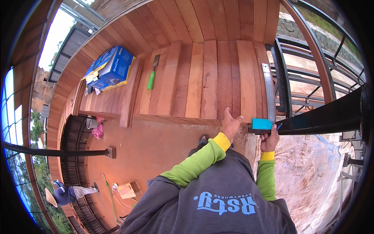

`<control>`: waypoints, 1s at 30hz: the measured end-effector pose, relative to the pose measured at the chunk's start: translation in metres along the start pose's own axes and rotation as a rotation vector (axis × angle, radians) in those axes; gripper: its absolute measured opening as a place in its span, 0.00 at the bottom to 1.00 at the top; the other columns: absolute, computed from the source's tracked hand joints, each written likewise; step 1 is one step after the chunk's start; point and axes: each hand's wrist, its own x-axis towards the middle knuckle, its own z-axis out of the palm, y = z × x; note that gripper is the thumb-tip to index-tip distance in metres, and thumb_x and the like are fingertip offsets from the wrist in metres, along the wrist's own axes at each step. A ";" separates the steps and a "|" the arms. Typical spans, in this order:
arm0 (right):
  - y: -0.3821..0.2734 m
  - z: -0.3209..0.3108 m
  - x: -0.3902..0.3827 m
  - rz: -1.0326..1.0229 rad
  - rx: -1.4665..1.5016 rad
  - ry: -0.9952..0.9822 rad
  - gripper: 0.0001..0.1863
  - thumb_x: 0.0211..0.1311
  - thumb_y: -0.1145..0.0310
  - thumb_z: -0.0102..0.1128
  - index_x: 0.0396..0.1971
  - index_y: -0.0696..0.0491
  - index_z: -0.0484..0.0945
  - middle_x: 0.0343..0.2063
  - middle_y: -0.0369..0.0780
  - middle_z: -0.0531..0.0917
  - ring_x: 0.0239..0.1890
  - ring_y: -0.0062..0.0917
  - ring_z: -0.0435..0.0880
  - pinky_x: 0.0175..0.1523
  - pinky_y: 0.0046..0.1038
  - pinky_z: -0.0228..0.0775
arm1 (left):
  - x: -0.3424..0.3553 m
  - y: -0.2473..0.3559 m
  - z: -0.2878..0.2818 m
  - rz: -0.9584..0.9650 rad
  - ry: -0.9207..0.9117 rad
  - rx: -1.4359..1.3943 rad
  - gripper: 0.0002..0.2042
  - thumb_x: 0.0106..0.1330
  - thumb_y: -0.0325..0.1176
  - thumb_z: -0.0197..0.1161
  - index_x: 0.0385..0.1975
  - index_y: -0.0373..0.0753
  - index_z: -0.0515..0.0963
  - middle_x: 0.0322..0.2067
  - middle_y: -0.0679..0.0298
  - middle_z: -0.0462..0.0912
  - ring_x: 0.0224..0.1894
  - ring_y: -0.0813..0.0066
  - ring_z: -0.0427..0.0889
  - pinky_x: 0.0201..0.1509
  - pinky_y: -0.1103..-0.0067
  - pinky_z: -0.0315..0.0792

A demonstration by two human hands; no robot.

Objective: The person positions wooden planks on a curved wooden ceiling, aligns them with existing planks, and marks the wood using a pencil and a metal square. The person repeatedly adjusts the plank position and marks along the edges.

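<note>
A try square with a teal handle (261, 124) and a metal blade (269, 91) lies along the right end of the wooden bench planks (210, 78), its handle at their front edge. Close by the corner where blade and handle meet, my right hand (269, 141) is closed around a thin blue pencil (279, 126). Its fingertips are beside the handle; whether they also press on it I cannot tell. My left hand (231, 125) is open at the front edge of the planks, left of the handle, with forefinger and thumb spread and nothing in it.
Farther left on the bench lie a green-handled chisel (152, 76) and a blue cardboard box (111, 68). Black metal framing (281, 78) and a dark beam (323, 117) stand right. Plastic sheeting (307, 171) is below. Another person (70, 193) stands at lower left.
</note>
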 end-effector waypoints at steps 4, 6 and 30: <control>-0.001 -0.001 0.000 -0.014 0.001 -0.017 0.15 0.65 0.54 0.60 0.29 0.49 0.71 0.19 0.29 0.71 0.13 0.12 0.61 0.16 0.17 0.55 | -0.029 0.015 0.008 -0.112 -0.058 -0.201 0.44 0.65 0.35 0.61 0.71 0.47 0.33 0.51 0.48 0.71 0.47 0.57 0.75 0.53 0.62 0.72; -0.001 -0.001 -0.001 -0.018 -0.006 -0.023 0.15 0.65 0.54 0.60 0.29 0.49 0.71 0.19 0.29 0.71 0.13 0.12 0.61 0.16 0.17 0.55 | -0.030 0.008 0.013 -0.087 -0.065 -0.291 0.43 0.65 0.34 0.61 0.71 0.48 0.35 0.49 0.51 0.72 0.46 0.59 0.76 0.53 0.63 0.73; 0.015 0.014 -0.025 -0.101 -0.544 0.044 0.21 0.68 0.53 0.54 0.26 0.57 0.77 0.19 0.35 0.77 0.13 0.13 0.68 0.15 0.18 0.58 | -0.026 0.031 -0.049 0.243 -0.128 -0.182 0.16 0.67 0.48 0.60 0.37 0.39 0.75 0.24 0.70 0.77 0.17 0.87 0.68 0.18 0.88 0.60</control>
